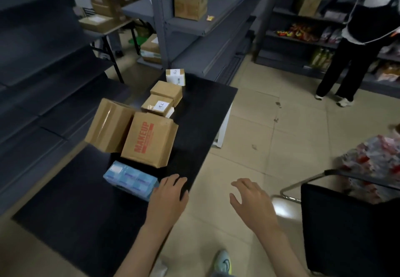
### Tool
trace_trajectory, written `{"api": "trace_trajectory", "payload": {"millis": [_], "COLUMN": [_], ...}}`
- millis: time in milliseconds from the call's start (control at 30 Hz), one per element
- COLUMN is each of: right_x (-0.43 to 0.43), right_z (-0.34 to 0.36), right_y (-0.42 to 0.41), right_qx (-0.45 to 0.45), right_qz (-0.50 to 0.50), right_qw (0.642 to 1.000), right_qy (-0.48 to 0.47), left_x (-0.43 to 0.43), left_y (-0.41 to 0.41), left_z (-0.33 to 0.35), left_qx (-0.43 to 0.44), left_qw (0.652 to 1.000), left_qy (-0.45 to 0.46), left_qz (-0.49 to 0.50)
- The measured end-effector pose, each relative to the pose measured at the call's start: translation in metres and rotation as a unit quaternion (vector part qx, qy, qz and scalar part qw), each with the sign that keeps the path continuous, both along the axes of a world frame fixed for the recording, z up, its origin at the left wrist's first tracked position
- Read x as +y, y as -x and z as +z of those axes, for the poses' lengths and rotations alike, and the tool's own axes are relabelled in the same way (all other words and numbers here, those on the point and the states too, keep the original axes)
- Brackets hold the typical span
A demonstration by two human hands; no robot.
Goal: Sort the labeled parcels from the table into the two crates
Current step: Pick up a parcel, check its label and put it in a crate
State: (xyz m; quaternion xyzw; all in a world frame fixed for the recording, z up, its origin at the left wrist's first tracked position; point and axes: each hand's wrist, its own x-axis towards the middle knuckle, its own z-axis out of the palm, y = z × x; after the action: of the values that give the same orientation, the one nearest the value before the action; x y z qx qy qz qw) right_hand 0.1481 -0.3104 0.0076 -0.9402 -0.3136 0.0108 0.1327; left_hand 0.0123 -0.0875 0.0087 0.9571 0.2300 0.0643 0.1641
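Left hand [167, 192] beside blue pack [131, 180], MAKEUP box [149, 140] behind

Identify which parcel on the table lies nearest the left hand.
The light blue pack, right beside the left hand at the table's near end; the others are cardboard boxes farther back.

A black rectangular table [205, 112] is carrying a brown cardboard box printed MAKEUP in red [149, 139]. Against its left side a taped brown carton [108, 125] is tilting. Just in front of it a blue plastic-wrapped pack [129, 179] is lying. Behind it a small white-labelled brown box [157, 104], a plain brown box [166, 90] and a white parcel [175, 77] are lining up.
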Motion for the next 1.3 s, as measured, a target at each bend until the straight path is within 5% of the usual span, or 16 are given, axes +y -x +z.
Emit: {"api": "trace_trajectory", "payload": {"millis": [467, 867, 1300], "right_x": [0.164, 0.345, 0.527], "right_z": [0.010, 0.010, -0.048], "right_y": [-0.268, -0.425, -0.604], "right_qx": [-0.007, 0.016, 0.090], "right_qz": [0.147, 0.258, 0.396], "right_qw": [0.989, 0.964, 0.909], "right_qy": [0.026, 0.059, 0.092], "left_x": [0.107, 0.218, 0.288], "left_y": [-0.232, -0.358, -0.470], "left_z": [0.006, -0.003, -0.020], "left_qx": [-0.048, -0.001, 0.101], "left_qw": [0.989, 0.978, 0.907], "left_qy": [0.019, 0.041, 0.096], "left_qz": [0.135, 0.206, 0.397]}}
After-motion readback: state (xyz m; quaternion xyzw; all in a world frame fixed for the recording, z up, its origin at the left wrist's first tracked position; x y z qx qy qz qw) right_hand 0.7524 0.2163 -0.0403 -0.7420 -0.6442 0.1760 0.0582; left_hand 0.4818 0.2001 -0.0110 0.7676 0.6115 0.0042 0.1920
